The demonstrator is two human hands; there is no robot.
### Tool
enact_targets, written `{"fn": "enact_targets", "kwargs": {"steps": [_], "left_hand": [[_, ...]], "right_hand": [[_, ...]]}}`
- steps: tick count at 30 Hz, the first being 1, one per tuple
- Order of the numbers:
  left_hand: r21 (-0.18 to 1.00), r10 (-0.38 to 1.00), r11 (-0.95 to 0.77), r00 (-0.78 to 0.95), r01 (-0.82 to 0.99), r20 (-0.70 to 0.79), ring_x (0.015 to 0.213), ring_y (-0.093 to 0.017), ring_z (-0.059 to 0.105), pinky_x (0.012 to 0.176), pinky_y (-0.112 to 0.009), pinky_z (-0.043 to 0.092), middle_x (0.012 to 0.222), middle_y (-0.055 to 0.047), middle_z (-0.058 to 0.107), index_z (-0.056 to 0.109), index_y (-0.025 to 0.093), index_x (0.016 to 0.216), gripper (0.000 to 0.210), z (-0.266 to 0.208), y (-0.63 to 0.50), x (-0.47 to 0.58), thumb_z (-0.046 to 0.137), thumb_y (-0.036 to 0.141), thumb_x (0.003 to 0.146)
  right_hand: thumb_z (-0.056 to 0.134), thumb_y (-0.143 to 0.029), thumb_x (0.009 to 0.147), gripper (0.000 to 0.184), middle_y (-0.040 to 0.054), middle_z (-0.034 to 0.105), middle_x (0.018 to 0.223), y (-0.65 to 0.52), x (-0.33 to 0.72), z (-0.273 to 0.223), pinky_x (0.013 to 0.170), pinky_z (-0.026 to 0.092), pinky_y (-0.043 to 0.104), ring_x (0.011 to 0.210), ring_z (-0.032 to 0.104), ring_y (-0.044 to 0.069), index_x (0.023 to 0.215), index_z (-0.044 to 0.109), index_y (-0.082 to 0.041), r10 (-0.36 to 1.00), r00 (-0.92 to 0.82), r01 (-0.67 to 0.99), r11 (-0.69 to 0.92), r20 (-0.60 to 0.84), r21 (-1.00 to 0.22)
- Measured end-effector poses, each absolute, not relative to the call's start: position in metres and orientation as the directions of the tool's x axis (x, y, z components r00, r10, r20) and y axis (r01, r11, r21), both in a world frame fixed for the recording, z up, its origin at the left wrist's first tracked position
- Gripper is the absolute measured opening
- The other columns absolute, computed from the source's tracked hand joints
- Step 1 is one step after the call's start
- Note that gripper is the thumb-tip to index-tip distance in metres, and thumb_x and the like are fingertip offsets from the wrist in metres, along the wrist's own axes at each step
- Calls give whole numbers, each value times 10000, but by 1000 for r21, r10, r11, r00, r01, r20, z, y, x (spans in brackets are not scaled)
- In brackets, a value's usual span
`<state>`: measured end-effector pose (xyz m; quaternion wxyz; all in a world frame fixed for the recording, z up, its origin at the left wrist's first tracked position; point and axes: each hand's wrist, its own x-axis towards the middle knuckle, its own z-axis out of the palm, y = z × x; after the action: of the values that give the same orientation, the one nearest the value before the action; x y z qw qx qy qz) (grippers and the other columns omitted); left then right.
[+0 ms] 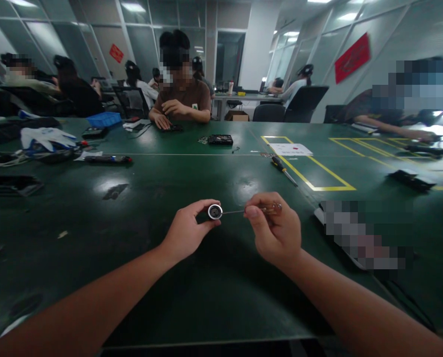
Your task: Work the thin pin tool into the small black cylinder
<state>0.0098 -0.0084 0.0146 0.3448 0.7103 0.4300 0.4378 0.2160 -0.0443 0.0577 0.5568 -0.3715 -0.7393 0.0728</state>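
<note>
Between the thumb and fingers of my left hand (187,229) is a small round part (215,212) with a silvery rim and a dark centre, its open face toward me. My right hand (275,230) is closed around the clear amber handle of a thin screwdriver (233,212). The shaft points left, and its tip meets the right side of the round part's rim; whether it sits in a screw or slot is too small to tell. Both hands are above the dark green table (161,307).
A yellow-and-black screwdriver (284,170) lies ahead on the right, by yellow tape and a paper sheet (291,149). A black box-like part (220,140) lies farther off. White gloves (48,140) and a blue tray (104,119) are at left. A person (182,99) sits opposite.
</note>
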Motion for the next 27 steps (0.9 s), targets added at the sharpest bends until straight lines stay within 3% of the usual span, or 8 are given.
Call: {"fn": "enact_targets", "kwargs": {"steps": [7, 27], "left_hand": [[811, 882, -463, 275, 357, 382, 1108, -232, 704, 1056, -429, 521, 1195, -39, 758, 736, 240, 1212, 425, 15, -11, 10, 804, 120, 809], [803, 883, -467, 249, 371, 399, 1123, -227, 697, 1055, -423, 516, 1197, -36, 757, 739, 243, 1202, 426, 15, -10, 10, 804, 113, 803]], "right_hand": [[625, -222, 970, 25, 0, 696, 823, -40, 214, 59, 591, 443, 263, 639, 630, 126, 983, 603, -224, 601, -200, 545, 725, 774, -422], [579, -260, 997, 79, 2, 677, 788, -40, 216, 57, 576, 422, 273, 647, 620, 134, 933, 592, -215, 631, -204, 549, 707, 748, -446]]}}
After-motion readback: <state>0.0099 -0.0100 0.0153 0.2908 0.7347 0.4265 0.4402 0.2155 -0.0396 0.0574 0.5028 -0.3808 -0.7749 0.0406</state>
